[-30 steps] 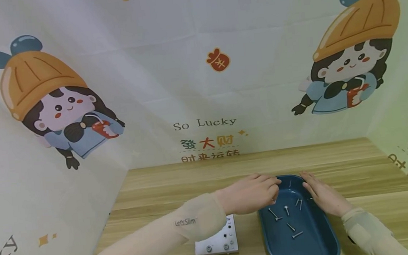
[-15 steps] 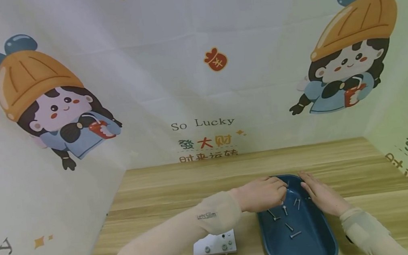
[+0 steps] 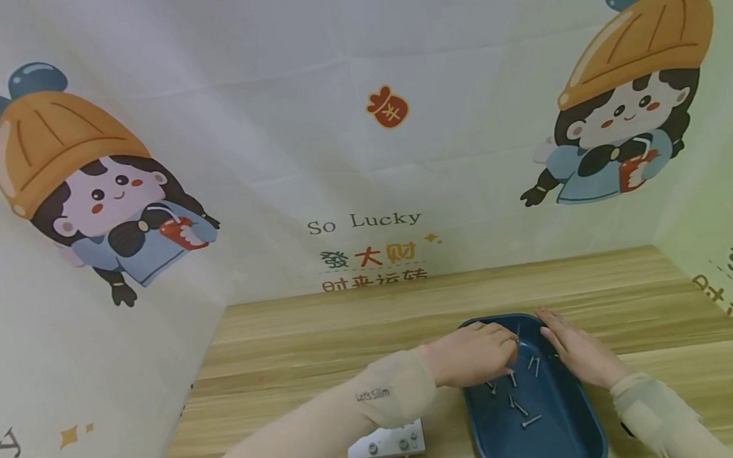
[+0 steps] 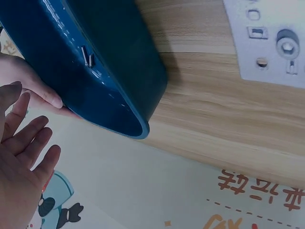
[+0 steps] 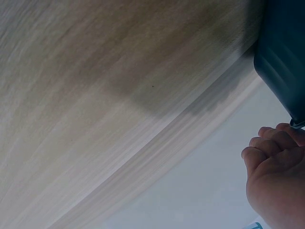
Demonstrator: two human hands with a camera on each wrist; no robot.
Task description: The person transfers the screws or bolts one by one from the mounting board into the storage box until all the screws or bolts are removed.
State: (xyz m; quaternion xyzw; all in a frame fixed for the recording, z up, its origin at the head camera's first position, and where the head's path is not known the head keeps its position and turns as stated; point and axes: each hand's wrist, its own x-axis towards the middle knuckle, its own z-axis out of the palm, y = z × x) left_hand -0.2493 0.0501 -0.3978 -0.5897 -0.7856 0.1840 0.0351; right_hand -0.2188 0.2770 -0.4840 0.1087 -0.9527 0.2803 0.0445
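A dark blue oval tray [image 3: 558, 445] stands on the table, with several silver bolts [image 3: 531, 422] scattered over its bottom. My left hand [image 3: 472, 354] hangs over the tray's far left part, back of the hand up. In the left wrist view, its fingers [image 4: 31, 143] are spread and loosely bent, and no object shows between them. My right hand [image 3: 583, 352] holds the tray's far right rim, thumb on the inner side and the other fingers outside. The right wrist view shows its bent fingers [image 5: 271, 143] at the rim.
A light metal block [image 3: 385, 445] with holes and bolts in its top lies left of the tray, partly covered by my left sleeve [image 3: 381, 391]. The wooden table [image 3: 323, 327] ends at a printed cloth wall [image 3: 467, 176] behind.
My left hand has moved right over the tray, then stayed there. Another bolt now lies in the middle of the tray, and bolts near its left wall have shifted. My right hand keeps its place.
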